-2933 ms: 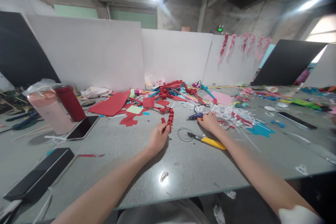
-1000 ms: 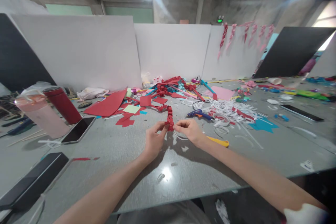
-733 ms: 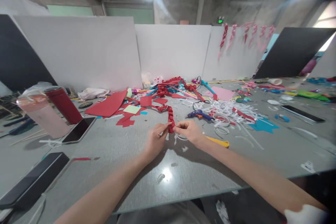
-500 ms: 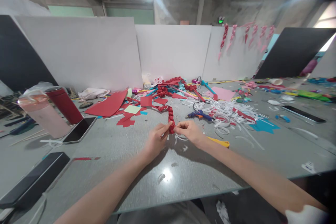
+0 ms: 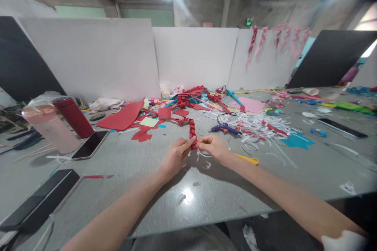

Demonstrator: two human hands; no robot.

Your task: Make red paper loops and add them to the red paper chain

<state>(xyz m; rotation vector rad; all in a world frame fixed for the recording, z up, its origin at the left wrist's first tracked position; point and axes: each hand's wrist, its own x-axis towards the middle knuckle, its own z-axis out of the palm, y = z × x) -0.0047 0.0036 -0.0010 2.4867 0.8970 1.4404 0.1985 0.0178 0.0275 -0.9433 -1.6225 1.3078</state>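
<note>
A folded red paper chain [image 5: 191,127] runs from a pile of red paper scraps down the middle of the grey table [image 5: 147,180]. My left hand [image 5: 175,156] and my right hand [image 5: 214,147] meet at its near end. Both pinch that end between fingertips. A ring of clear tape [image 5: 202,153] lies under my right hand. A yellow-handled cutter [image 5: 247,159] lies just right of my right wrist.
A blue glue gun [image 5: 223,128], tape rolls and white paper shreds [image 5: 259,123] lie to the right. A red sheet [image 5: 122,117], a red flask [image 5: 73,116], a pink cup [image 5: 50,127] and two phones [image 5: 90,145] sit on the left. White dividers [image 5: 194,59] stand behind.
My right hand left the tape rolls at the right and came to the chain's near end, joining my left hand. Since then both hands have shifted only slightly.
</note>
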